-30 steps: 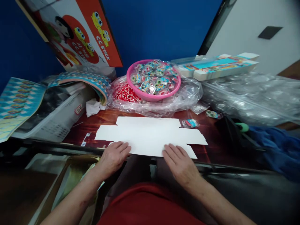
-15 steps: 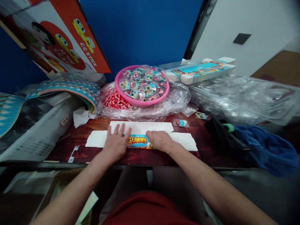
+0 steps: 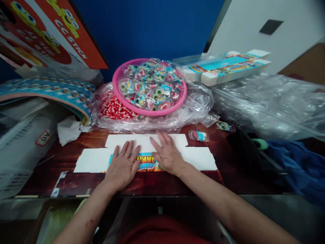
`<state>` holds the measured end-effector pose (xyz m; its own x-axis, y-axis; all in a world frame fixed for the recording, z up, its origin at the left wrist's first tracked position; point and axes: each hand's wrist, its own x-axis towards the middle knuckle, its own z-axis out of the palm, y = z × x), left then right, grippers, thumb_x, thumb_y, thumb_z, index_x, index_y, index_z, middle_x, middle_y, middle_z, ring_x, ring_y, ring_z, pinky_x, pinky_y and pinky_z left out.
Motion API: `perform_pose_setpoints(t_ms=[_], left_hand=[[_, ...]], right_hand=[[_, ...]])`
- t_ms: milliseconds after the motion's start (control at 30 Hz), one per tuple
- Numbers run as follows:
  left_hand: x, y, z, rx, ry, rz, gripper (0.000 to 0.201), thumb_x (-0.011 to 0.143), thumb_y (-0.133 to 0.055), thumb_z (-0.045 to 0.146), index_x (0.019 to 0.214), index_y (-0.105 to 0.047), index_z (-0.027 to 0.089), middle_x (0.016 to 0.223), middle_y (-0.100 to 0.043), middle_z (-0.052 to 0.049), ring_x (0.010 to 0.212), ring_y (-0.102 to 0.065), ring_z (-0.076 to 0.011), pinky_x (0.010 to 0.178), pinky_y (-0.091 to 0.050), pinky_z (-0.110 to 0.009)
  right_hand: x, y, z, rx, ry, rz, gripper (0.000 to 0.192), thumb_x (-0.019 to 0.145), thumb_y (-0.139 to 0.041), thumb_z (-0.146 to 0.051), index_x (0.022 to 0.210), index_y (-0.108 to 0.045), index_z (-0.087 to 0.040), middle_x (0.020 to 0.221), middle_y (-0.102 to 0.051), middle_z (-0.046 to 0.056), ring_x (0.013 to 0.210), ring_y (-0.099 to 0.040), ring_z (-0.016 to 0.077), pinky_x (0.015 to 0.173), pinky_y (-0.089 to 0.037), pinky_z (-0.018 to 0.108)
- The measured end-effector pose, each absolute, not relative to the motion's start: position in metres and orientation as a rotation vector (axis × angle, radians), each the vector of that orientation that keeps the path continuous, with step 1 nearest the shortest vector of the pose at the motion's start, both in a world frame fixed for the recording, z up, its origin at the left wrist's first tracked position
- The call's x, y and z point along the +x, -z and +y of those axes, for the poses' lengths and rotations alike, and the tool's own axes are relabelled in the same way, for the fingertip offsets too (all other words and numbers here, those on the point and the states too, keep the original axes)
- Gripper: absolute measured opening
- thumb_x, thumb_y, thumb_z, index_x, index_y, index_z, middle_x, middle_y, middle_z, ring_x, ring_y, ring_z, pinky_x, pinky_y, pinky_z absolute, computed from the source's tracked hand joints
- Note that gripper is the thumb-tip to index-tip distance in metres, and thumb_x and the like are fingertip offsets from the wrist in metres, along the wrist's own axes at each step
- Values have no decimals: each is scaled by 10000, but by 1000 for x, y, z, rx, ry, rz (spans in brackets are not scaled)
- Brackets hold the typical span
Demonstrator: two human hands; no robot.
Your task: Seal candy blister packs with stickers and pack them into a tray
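Note:
A partly folded cardboard candy box (image 3: 195, 158) lies flat on the dark red tabletop, its white flaps spread left, right and at the back. The printed "Gummy Candy" strip shows between my hands. My left hand (image 3: 122, 166) rests open on the left half of the strip, fingers spread and pointing away from me. Over the right half and the rear white panel lies my right hand (image 3: 167, 154), also open with fingers stretched out. Just behind the box's right end sits a small clear candy pack (image 3: 198, 136).
A pink basin (image 3: 115, 86) full of candy packs stands on plastic bags, beside a bag of red-and-white candies (image 3: 116, 106). Folded printed boxes (image 3: 233, 72) and clear plastic trays (image 3: 269, 98) are at the back right. A white basket (image 3: 22, 152) stands left, a blue cloth (image 3: 291, 166) right.
My right hand has shifted from a curled hold on the strip to lying spread over it and the rear panel. My left hand stays on the box. The view has moved closer.

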<state>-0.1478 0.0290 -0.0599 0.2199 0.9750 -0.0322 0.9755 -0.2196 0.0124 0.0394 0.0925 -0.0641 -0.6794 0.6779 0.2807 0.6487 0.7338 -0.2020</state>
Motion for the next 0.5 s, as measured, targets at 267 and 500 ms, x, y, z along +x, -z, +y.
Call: perform_pose_setpoints(t_ms=[267, 500], left_hand=[[-161, 53, 23, 2310, -112, 1952, 528, 852, -380, 457, 1322, -380, 215, 1432, -288, -123, 1330, -185, -301, 1050, -130, -527], [-122, 32, -80, 539, -1633, 1824, 700, 660, -649, 485, 1261, -366, 263, 1339, -405, -118, 1224, -396, -289, 982, -348, -452]], right_hand=[[83, 61, 86, -1099, 70, -2554, 348, 864, -431, -344, 1097, -569, -126, 1301, -445, 153, 1241, -295, 290, 987, -255, 468], [82, 9, 23, -925, 163, -2725, 129, 763, -510, -135, 658, -559, -192, 599, -586, 21, 550, -528, 174, 547, -393, 308]])
